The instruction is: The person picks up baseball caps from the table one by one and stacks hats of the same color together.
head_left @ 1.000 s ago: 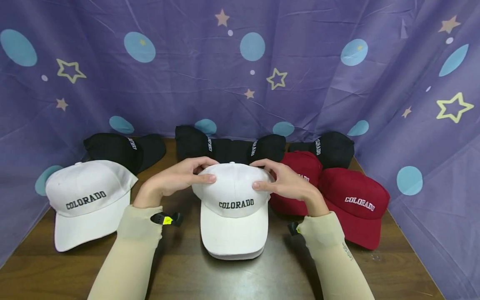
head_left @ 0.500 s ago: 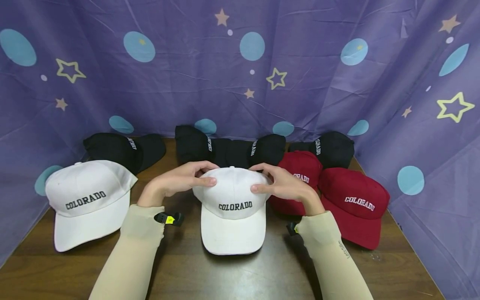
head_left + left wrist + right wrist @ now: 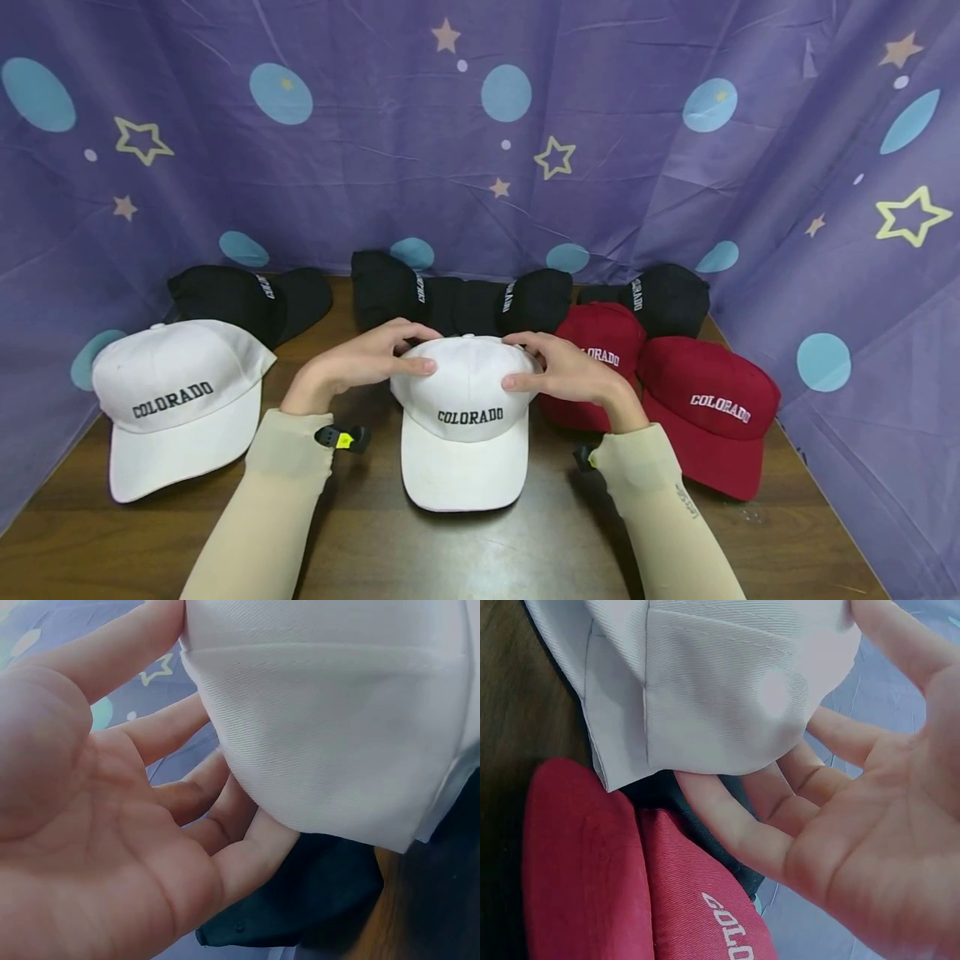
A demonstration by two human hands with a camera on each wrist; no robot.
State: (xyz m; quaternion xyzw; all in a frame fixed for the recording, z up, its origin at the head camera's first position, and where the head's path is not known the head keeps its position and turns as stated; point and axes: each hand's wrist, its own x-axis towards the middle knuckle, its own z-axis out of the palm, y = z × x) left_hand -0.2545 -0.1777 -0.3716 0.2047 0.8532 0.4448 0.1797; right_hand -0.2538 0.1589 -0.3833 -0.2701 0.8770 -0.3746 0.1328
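A white baseball cap lettered COLORADO is in the middle of the table, brim toward me. My left hand holds its crown from the left, thumb on the front panel and fingers behind the back edge. From the right, my right hand grips it the same way. In the left wrist view, fingers reach under the fabric's lower edge. The right wrist view shows a second white layer under the cap's edge, with fingers behind it.
Another white cap lies at the left. Red caps stand close beside my right hand. Several black caps line the back of the wooden table, before a purple curtain.
The held cap's crown has dropped slightly with both hands. A second brim edge that showed below its brim a second ago is now out of sight.
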